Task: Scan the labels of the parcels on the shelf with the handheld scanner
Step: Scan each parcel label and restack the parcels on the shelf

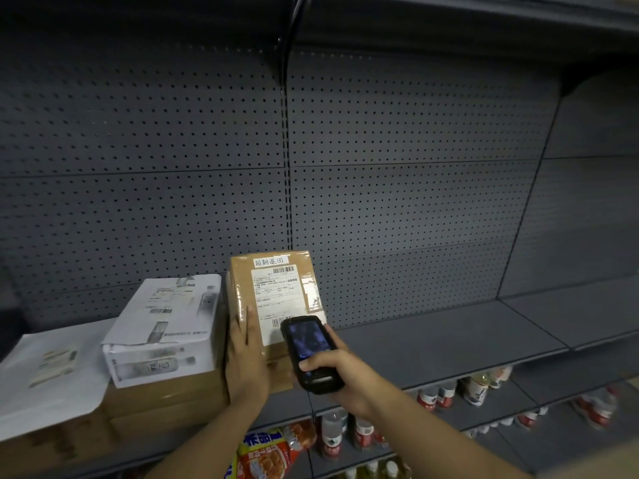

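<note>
Scanning of an upright brown parcel [273, 305], stood on the shelf [432, 344] at about 6 o'clock of the view. The parcel is steadied by the left hand [246, 357], fingers straight and flat against its left face; the handheld scanner [308, 352] is gripped in the right hand [345, 378], thumb on its keys, close over the label [283, 299]. Likely faults: misreads from the short range, or a wrong barcode, since two are printed. A white box [166, 326] lies at 9 o'clock.

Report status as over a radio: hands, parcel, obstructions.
Left hand steadying brown parcel. Right hand gripping scanner at its label. Nothing blocking.
</note>
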`<state>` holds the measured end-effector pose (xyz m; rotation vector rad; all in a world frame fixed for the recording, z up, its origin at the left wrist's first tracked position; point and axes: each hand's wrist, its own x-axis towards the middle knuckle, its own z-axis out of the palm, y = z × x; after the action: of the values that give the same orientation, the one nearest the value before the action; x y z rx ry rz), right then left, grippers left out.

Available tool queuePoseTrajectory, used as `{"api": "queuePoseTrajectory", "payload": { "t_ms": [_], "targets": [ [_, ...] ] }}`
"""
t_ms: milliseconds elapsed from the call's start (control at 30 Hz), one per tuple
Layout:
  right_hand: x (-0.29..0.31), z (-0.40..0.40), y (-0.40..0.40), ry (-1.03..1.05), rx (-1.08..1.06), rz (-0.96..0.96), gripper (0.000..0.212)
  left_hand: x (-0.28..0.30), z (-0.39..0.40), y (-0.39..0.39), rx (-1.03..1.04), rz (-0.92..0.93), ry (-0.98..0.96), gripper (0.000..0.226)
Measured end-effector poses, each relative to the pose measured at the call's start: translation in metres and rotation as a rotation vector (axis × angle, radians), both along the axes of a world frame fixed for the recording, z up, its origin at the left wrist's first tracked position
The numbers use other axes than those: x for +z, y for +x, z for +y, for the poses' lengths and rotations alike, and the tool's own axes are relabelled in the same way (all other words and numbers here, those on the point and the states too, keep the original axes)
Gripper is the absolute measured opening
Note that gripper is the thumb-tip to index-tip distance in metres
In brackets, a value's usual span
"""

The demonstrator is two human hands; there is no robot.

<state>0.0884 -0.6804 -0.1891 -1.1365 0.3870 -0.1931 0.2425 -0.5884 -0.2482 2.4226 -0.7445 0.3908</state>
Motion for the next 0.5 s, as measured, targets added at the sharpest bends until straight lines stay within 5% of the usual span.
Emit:
{"api": "queuePoseTrajectory", "payload": {
  "t_ms": [300, 500],
  "targets": [
    [0.006, 0.013, -0.046, 0.058, 0.077, -0.002, 0.068, -0.005, 0.004, -0.048, 0.047, 0.052, -0.017, 0.117],
    [0.01, 0.024, -0.063, 0.124, 0.113, -0.042, 0.07, -0.001, 0.003, -0.07, 0.01, 0.133, -0.098, 0.1]
  ]
}}
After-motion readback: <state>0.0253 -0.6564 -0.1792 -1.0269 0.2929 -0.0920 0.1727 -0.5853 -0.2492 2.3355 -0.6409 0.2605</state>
